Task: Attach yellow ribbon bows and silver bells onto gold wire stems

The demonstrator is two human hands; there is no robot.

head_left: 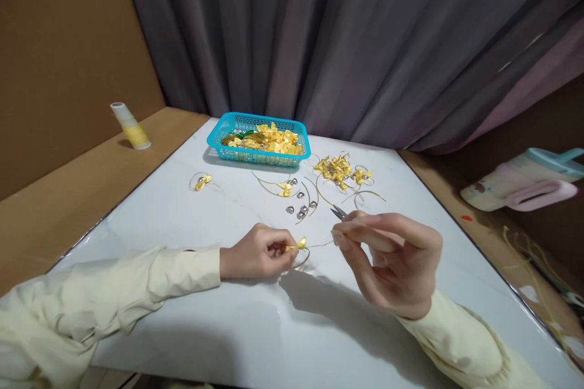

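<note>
My left hand (pixel 262 252) is closed in a pinch on a small yellow ribbon bow (pixel 300 244), just above the white tabletop. A thin golden cord loop (pixel 302 260) hangs under the bow. From the bow a fine thread (pixel 322 244) stretches right to my raised right hand (pixel 392 258), whose thumb and forefinger are pinched on it. Pointed metal scissor blades (pixel 338 213) show just past the right fingers; their handles are hidden, so I cannot tell whether the hand holds them. Silver bells (pixel 302 213) and another yellow bow (pixel 285 189) lie beyond my hands.
A blue basket (pixel 258 161) of yellow bows stands at the back. Right of it lies a pile of bows with cords (pixel 337 169); a single looped bow (pixel 201 182) lies left. A thread spool (pixel 131 126) and a lidded cup (pixel 515 179) flank the white table (pixel 219 340).
</note>
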